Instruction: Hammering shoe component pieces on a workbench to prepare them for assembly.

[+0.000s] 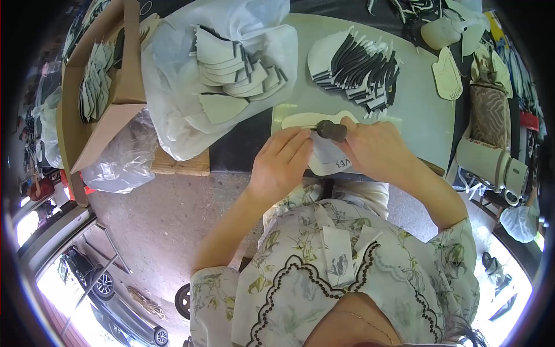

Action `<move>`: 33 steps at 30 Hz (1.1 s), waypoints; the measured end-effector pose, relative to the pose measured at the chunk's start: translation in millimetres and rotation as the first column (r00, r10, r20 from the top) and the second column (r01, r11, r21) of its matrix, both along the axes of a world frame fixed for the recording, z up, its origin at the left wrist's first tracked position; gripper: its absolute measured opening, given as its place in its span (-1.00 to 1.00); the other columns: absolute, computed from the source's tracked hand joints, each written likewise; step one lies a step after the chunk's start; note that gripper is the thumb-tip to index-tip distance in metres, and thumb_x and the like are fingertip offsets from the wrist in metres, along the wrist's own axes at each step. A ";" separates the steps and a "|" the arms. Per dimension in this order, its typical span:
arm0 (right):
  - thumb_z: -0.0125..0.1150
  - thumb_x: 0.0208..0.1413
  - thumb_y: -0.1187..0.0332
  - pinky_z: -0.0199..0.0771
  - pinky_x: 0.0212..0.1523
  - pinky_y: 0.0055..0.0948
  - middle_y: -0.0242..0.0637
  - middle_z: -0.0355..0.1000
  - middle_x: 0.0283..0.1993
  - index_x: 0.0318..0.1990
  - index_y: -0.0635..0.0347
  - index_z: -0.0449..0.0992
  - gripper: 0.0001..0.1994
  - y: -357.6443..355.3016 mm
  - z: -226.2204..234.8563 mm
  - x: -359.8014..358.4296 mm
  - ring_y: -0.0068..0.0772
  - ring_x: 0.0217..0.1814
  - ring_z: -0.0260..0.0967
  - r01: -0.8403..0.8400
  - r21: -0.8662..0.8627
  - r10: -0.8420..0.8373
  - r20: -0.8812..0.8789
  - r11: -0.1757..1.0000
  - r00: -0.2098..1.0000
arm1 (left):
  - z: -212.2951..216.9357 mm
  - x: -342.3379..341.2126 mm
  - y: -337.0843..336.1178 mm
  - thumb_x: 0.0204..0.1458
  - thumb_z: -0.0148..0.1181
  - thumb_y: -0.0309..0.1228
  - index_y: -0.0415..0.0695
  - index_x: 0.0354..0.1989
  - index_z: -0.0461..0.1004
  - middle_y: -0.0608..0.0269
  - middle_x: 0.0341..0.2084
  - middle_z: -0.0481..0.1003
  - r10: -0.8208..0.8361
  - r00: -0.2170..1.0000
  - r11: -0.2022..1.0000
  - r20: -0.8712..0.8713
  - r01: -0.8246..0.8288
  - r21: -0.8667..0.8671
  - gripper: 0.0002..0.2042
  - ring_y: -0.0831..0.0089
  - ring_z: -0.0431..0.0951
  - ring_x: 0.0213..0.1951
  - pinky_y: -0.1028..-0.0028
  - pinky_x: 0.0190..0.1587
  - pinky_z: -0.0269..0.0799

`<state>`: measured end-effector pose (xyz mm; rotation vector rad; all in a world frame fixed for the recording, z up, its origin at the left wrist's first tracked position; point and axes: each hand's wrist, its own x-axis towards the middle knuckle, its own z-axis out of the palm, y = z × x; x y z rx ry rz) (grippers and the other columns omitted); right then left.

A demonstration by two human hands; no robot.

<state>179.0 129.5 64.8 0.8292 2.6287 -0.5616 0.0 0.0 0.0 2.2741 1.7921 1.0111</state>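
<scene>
A cream, curved flat piece (326, 157) with handwriting on it lies at the table's near edge, in front of my body. My left hand (283, 159) rests over its left side, fingers bent and pressed together; what they pinch is hidden. From the right, my right hand (376, 147) is closed around a dark tool with a short cylindrical head (332, 130). The tool's thin end points toward my left fingertips, just above the piece. Beyond my hands, a fanned stack of white and black pieces (361, 72) lies on the pale green board (425, 130).
A white plastic bag (173, 75) holding several pale, dark-edged pieces (237, 75) spreads to the left. Further left stands an open cardboard box (130, 69) with more pieces. A cream template (447, 75) and a sewing-machine-like white body (488, 165) are at the right.
</scene>
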 end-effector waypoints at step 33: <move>0.09 0.19 0.18 0.39 -0.51 -0.09 -0.13 0.40 -0.62 -0.25 0.22 0.37 -0.75 2.9 34.3 -12.3 0.01 -0.54 0.44 -0.013 0.045 0.026 -0.310 0.999 0.950 | -4.6 -5.0 -1.0 -0.35 0.60 -0.31 -0.24 -0.15 0.33 0.04 -0.10 0.45 0.248 0.935 0.968 0.254 -0.247 -0.036 -0.38 0.13 0.49 -0.20 0.29 -0.18 0.49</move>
